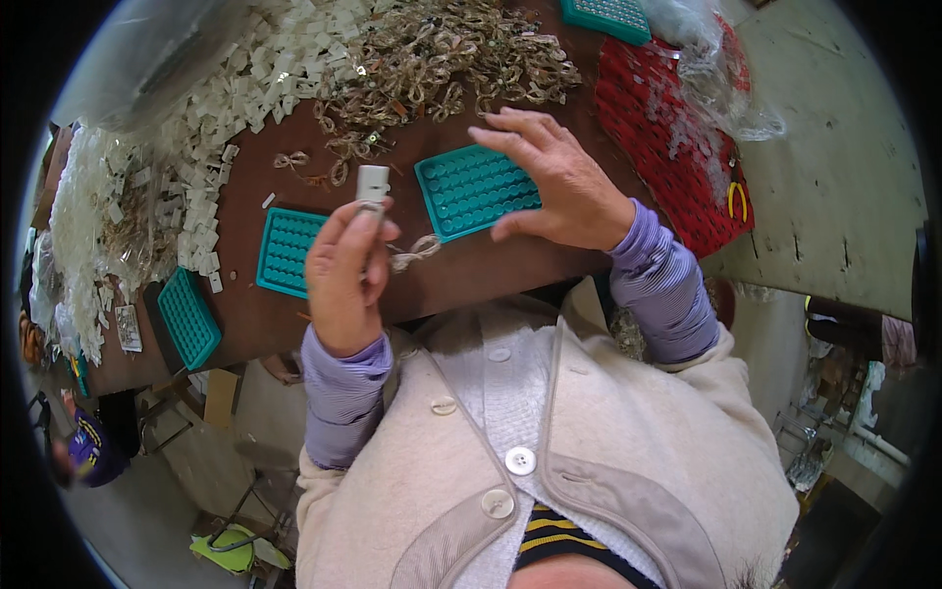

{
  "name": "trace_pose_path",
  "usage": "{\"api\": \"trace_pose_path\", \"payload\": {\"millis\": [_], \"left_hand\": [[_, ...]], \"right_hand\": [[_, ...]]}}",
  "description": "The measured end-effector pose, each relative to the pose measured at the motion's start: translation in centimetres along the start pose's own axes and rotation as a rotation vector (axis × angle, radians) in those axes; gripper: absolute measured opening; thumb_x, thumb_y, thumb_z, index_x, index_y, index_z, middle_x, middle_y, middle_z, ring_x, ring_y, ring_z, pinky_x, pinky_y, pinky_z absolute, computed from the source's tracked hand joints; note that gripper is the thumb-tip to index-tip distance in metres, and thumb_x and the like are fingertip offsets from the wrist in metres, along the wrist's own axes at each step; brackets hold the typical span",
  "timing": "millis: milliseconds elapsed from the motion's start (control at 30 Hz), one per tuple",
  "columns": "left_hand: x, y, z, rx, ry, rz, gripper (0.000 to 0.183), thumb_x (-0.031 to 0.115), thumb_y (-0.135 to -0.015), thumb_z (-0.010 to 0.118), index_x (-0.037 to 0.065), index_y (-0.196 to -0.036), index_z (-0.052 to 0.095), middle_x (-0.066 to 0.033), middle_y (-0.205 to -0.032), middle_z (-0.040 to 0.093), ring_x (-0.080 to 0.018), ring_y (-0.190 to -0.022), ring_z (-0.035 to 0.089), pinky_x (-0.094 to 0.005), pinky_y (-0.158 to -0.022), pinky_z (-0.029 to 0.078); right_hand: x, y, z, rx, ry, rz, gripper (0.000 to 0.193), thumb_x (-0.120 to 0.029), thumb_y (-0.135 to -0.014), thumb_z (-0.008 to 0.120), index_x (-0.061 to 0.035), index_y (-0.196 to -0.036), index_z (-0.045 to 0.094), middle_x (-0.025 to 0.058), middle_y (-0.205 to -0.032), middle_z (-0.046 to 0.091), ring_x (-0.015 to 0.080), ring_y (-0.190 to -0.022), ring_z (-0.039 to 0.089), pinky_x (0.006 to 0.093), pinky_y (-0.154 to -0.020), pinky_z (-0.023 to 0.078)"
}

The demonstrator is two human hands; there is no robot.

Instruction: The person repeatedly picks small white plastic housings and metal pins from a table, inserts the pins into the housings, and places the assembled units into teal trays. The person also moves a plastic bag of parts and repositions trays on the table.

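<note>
Gripping white plastic piece (pixel 373 180) at fingertips of left hand (pixel 345 267), above desk (pixel 250 177), with looped cord (pixel 422 251) just beside. Spreading right hand (pixel 569 184) open, partly hiding teal tray (pixel 463 193), well right of piece.

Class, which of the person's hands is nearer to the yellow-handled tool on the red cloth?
Right. The right hand is open at the teal tray, just left of the yellow-handled tool; the left hand, holding a white piece, is much farther left.
</note>
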State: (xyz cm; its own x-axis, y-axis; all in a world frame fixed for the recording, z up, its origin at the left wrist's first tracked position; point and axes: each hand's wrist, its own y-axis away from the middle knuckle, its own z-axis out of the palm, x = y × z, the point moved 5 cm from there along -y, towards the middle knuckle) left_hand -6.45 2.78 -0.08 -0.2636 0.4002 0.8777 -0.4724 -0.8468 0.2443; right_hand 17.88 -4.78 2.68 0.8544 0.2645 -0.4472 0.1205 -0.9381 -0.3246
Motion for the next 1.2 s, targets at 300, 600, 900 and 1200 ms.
{"api": "trace_pose_path", "payload": {"millis": [300, 600, 900, 1200], "left_hand": [[7.0, 4.0, -9.1, 0.238, 0.167, 0.308, 0.048, 0.023, -0.106, 0.064, -0.007, -0.142, 0.053, -0.0013, -0.099, 0.063, -0.0024, -0.06, 0.04, -0.0193, -0.041, 0.027], [7.6, 6.3, -11.9, 0.32, 0.237, 0.397, 0.039, 0.02, -0.104, 0.065, -0.005, -0.133, 0.061, -0.0012, -0.097, 0.069, -0.0025, -0.058, 0.041, -0.0192, -0.042, 0.027], [6.2, 10.5, -19.0, 0.491, 0.208, 0.374, 0.029, 0.01, -0.104, 0.065, 0.0, -0.132, 0.065, -0.0082, -0.107, 0.073, -0.0011, -0.062, 0.045, -0.0168, -0.042, 0.028], [4.0, 11.4, -20.3, 0.587, 0.253, 0.317, 0.028, 0.016, -0.102, 0.066, 0.003, -0.127, 0.067, -0.0057, -0.097, 0.075, -0.0004, -0.056, 0.045, -0.0178, -0.041, 0.026]], "right_hand": [[0.4, -0.6, -0.3, -0.131, 0.065, -0.049, 0.083, -0.025, -0.071, 0.092, -0.0123, -0.146, 0.058, 0.017, -0.137, 0.058, 0.0383, -0.132, 0.052, 0.0508, -0.113, 0.04], [-11.4, -4.5, 6.7, -0.054, 0.044, -0.035, 0.068, -0.032, -0.075, 0.089, -0.0047, -0.132, 0.064, 0.0204, -0.129, 0.058, 0.0386, -0.119, 0.055, 0.0488, -0.1, 0.045], [-16.4, -8.1, 11.2, -0.038, 0.232, -0.046, 0.057, -0.039, -0.083, 0.085, -0.0022, -0.122, 0.068, 0.0219, -0.129, 0.057, 0.0401, -0.123, 0.053, 0.0535, -0.104, 0.043], [-22.3, -17.7, 20.5, -0.197, 0.109, -0.443, 0.017, -0.008, -0.081, 0.071, -0.0053, -0.096, 0.077, 0.0122, -0.108, 0.067, 0.0301, -0.107, 0.066, 0.0376, -0.087, 0.057]]}}
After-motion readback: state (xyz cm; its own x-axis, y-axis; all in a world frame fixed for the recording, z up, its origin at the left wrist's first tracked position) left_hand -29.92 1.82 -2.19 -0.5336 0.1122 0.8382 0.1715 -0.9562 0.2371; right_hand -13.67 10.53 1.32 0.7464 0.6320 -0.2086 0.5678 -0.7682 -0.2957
